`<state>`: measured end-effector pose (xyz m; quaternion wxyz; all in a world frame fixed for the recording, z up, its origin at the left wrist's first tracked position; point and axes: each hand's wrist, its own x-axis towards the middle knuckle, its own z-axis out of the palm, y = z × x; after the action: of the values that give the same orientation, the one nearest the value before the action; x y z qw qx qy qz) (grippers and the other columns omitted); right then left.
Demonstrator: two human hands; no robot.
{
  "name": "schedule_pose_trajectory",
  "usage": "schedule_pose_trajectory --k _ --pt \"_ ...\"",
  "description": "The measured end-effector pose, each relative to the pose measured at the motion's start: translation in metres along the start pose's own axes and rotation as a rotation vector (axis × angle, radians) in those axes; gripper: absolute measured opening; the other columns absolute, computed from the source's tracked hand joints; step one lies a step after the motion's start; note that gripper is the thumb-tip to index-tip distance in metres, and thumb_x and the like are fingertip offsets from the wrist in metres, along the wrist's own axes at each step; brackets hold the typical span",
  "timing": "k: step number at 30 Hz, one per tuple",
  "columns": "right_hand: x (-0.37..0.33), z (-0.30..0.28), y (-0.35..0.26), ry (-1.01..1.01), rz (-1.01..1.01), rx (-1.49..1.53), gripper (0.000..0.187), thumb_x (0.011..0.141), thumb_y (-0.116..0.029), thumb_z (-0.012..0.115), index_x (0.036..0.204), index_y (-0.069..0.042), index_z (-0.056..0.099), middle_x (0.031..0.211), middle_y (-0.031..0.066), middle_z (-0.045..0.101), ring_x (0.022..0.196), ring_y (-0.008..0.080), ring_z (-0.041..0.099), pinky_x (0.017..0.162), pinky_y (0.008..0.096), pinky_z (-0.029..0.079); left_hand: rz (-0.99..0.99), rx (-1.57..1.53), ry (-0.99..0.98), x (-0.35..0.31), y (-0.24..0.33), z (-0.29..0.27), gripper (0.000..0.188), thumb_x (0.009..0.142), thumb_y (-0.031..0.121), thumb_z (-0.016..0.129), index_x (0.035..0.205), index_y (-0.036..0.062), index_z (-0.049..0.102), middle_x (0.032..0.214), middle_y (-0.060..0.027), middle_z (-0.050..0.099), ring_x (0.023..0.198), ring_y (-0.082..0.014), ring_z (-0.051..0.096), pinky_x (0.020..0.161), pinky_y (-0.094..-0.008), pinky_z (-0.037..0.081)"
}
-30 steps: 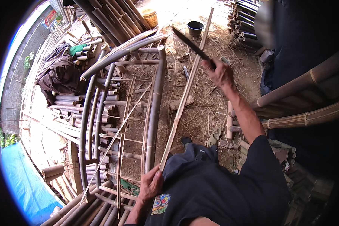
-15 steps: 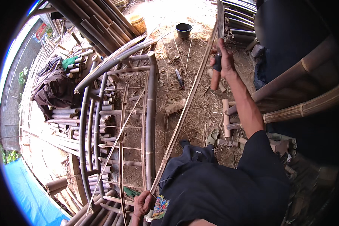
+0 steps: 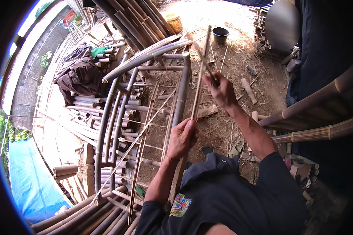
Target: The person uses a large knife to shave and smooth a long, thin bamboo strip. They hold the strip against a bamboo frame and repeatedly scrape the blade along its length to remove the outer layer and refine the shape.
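My left hand (image 3: 183, 136) is closed around a long, narrow bamboo strip (image 3: 198, 91) that slants up and away from my body. Ahead and to the right, my right hand (image 3: 222, 93) grips a long-bladed knife by its handle. The knife blade (image 3: 208, 69) is smeared by motion and crosses the strip's upper part in this view; whether it touches I cannot tell. Just left of the strip stands a bamboo furniture frame (image 3: 180, 100) of dark poles with crossbars. Thin split strips (image 3: 142, 147) lean across that frame.
Stacked bamboo poles (image 3: 86, 102) lie at left beneath a dark cloth (image 3: 80, 70). A black bucket (image 3: 220, 36) and a yellow bucket (image 3: 174, 24) stand far ahead. Thick bamboo poles (image 3: 310, 103) jut in at right. Offcuts (image 3: 248, 90) litter the dirt floor.
My left hand has moved from beside my waist up the strip. My right hand has come lower with the knife, nearer to my left hand. The whole view has shifted somewhat.
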<state>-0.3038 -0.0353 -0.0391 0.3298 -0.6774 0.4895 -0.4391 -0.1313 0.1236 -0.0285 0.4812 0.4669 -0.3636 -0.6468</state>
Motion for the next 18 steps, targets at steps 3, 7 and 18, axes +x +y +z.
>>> schedule_pose_trajectory --k 3,7,18 --pt "-0.033 -0.009 -0.001 -0.183 -0.377 -0.449 0.061 0.088 -0.068 0.046 0.079 -0.009 0.057 0.058 0.0022 0.053 0.050 0.0170 0.058 0.046 0.0366 0.049 0.064 0.062 0.120 -0.002 0.008 -0.003 0.037 0.102 0.030 0.047 0.116 -0.0010 0.060 0.057 0.0033 0.048 0.041 -0.0022 0.038 0.038 -0.0188 0.027" --pt "-0.024 -0.016 -0.003 -0.104 -0.751 -0.525 0.063 0.086 -0.068 0.049 0.076 -0.007 0.054 0.059 0.0078 0.057 0.054 0.0249 0.063 0.049 0.0407 0.054 0.095 0.156 0.164 -0.013 0.009 0.003 0.033 0.102 0.028 0.049 0.111 -0.0007 0.063 0.056 0.0054 0.046 0.046 -0.0014 0.038 0.042 -0.0190 0.026" --pt "-0.015 -0.016 0.002 0.004 -0.405 -0.491 0.065 0.089 -0.071 0.040 0.079 -0.009 0.056 0.055 0.0070 0.055 0.045 0.0202 0.060 0.041 0.0380 0.050 -0.025 0.159 0.134 -0.037 0.008 0.002 0.033 0.102 0.029 0.047 0.102 0.0001 0.063 0.055 0.0064 0.044 0.044 -0.0005 0.036 0.041 -0.0174 0.026"
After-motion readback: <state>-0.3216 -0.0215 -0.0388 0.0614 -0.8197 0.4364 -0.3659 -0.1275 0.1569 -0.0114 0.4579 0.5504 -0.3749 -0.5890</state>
